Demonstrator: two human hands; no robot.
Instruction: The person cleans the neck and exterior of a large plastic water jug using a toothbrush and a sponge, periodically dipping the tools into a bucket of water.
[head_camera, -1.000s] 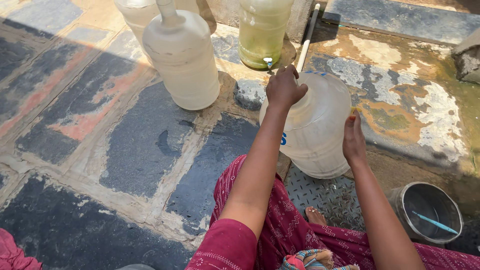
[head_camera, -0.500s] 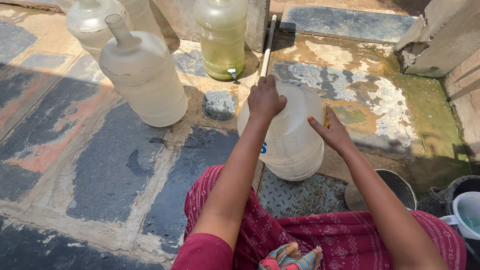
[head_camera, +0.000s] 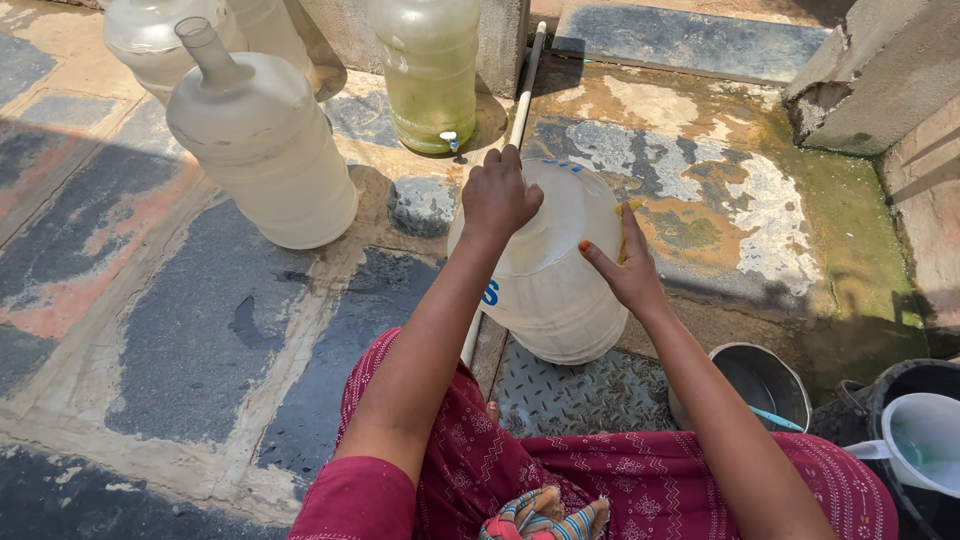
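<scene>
Two hands work on one big translucent water jug (head_camera: 545, 290), which stands tilted on the wet stone paving just in front of the person's knees, its foot by a patch of metal tread plate (head_camera: 570, 385). Their left hand (head_camera: 497, 195) is curled shut over the jug's top, gripping at the neck so the mouth itself is hidden. Their right hand (head_camera: 622, 265) presses against the jug's right shoulder, fingers mostly closed around a small yellowish scrap (head_camera: 626, 228), maybe a scrubber, though I cannot tell for sure. A white pipe (head_camera: 520, 95) runs along the ground behind the jug, passing under it toward the person. Further back stands a jug of greenish water (head_camera: 430, 70), and off to the left a cloudy empty jug (head_camera: 262, 150) with a long neck leans near another one (head_camera: 150, 40). To the right of the person's patterned maroon skirt (head_camera: 620, 480) sit a small steel bucket (head_camera: 755, 380) and a dark tub holding a pale mug (head_camera: 925, 440)
</scene>
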